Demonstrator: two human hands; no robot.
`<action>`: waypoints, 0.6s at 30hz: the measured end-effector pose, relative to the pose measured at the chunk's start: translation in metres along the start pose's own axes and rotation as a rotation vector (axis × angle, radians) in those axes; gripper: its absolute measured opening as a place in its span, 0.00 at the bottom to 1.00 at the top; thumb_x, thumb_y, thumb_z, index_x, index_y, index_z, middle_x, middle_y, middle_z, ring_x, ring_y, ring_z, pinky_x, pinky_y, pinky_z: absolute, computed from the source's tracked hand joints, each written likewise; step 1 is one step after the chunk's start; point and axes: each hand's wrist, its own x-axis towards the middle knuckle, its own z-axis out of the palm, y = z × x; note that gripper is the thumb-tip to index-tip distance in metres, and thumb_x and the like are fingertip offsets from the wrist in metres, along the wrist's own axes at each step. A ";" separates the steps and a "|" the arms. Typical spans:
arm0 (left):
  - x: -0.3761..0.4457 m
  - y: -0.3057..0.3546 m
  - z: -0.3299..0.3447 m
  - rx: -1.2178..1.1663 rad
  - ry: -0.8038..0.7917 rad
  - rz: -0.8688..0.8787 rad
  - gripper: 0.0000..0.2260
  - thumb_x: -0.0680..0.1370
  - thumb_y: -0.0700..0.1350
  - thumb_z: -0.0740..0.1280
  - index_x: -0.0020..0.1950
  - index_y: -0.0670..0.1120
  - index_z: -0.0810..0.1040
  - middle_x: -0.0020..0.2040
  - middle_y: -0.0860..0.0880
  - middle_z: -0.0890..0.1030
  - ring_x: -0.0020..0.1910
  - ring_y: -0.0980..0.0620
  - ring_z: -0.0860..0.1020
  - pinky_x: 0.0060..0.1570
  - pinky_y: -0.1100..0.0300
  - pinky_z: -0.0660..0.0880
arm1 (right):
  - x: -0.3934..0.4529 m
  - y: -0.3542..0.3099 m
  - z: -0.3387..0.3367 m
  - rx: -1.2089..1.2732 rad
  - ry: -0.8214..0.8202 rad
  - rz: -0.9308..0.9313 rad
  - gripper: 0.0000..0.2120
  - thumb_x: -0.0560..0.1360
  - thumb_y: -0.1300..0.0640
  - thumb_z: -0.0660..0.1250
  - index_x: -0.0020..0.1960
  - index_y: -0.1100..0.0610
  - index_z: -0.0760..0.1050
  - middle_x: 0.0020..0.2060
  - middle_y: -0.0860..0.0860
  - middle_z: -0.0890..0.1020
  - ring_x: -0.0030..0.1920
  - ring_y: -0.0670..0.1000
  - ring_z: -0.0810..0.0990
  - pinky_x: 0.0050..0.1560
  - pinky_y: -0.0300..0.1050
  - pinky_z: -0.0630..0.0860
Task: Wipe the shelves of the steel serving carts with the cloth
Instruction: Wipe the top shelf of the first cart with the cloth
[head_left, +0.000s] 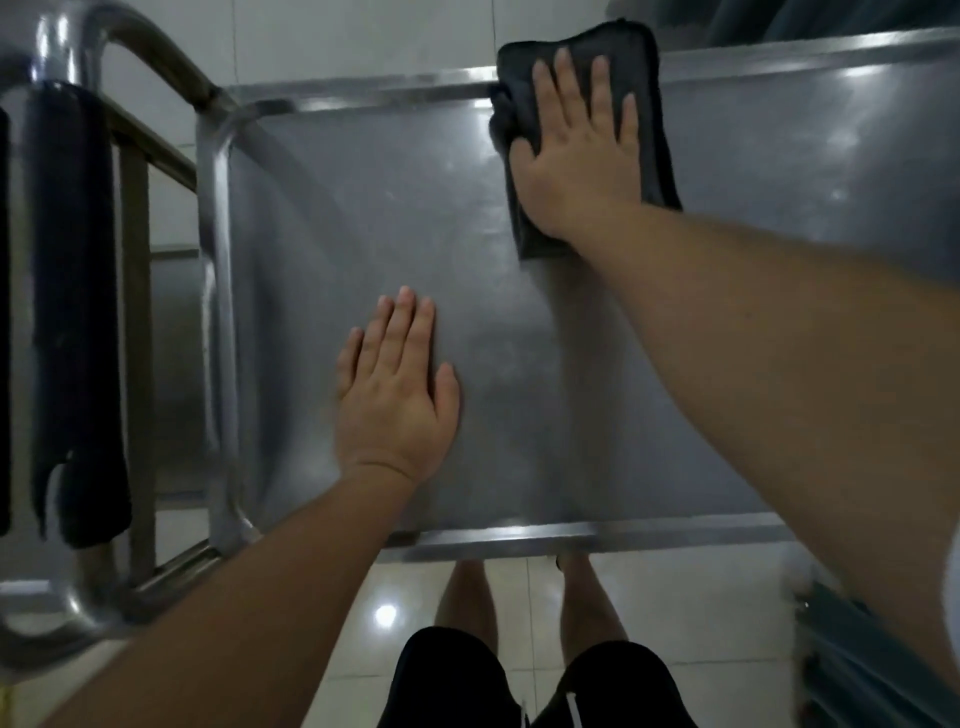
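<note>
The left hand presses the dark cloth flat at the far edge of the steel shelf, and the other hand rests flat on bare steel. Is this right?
Not quite. The head view shows the right hand pressing the dark cloth; the left hand rests flat on the bare steel shelf.

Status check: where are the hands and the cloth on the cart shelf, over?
Right hand flat on dark cloth, at far rim of top shelf. Left hand flat on bare steel, near side. Nothing lying on the shelf in the way.
</note>
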 end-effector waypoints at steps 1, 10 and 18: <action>0.000 0.000 0.001 -0.001 0.002 0.000 0.29 0.83 0.54 0.56 0.84 0.48 0.63 0.84 0.49 0.62 0.84 0.50 0.57 0.82 0.46 0.54 | -0.001 -0.001 0.000 -0.005 0.011 0.003 0.34 0.81 0.40 0.45 0.85 0.48 0.42 0.84 0.48 0.44 0.83 0.56 0.40 0.81 0.60 0.38; 0.001 -0.002 -0.001 -0.036 -0.070 -0.015 0.29 0.84 0.56 0.54 0.85 0.49 0.61 0.85 0.50 0.59 0.85 0.51 0.54 0.83 0.47 0.50 | -0.146 0.005 0.032 0.010 0.030 0.012 0.47 0.78 0.28 0.49 0.84 0.58 0.42 0.83 0.61 0.44 0.83 0.59 0.42 0.81 0.60 0.44; 0.002 0.000 -0.012 -0.062 -0.171 -0.028 0.30 0.84 0.56 0.52 0.86 0.52 0.56 0.87 0.53 0.53 0.85 0.54 0.49 0.82 0.52 0.42 | -0.286 -0.004 0.071 0.064 0.038 -0.102 0.34 0.84 0.43 0.54 0.84 0.56 0.49 0.84 0.56 0.50 0.83 0.54 0.45 0.82 0.58 0.49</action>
